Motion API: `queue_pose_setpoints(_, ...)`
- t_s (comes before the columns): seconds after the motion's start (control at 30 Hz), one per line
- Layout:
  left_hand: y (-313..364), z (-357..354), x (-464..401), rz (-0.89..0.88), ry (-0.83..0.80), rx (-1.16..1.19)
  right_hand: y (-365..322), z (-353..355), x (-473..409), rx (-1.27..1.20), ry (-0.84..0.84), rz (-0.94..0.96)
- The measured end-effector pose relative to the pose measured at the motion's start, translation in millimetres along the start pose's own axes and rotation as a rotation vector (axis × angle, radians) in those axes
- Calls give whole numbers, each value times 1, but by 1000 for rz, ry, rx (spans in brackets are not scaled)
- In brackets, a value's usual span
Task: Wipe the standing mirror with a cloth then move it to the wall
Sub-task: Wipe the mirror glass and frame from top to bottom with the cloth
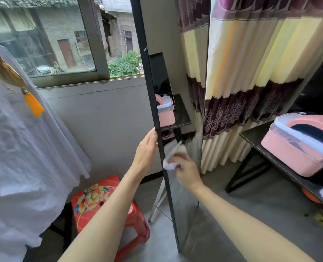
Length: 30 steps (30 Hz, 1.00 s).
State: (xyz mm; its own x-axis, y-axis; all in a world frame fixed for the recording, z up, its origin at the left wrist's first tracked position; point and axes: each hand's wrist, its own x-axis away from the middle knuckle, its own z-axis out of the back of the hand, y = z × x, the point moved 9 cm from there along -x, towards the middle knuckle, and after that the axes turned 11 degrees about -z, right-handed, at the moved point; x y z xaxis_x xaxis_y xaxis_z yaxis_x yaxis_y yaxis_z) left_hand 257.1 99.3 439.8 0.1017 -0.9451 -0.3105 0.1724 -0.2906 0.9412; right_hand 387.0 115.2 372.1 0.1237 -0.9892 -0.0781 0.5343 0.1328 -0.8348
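**Mirror wiped amid clutter**

The standing mirror (177, 72) filled the frame's centre. The left hand (147, 148) held its dark edge, fingers curled on it; the right hand (185, 167) clamped the white cloth (171, 160) against the glass. A red stool (107, 201) stood lower left, a pink box (298, 146) on the counter (255, 136) at right.

Both bare forearms stretched forward. Left hand (147, 148) with fingers hooked over the mirror (183, 118) edge; right hand (185, 167) bunched round a cloth (171, 163), wrist bent.
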Motion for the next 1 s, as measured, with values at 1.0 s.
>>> queue_pose_setpoints(1.0,-72,-22,8,-127,-62,-26,16,27,-37,-122,544,-36)
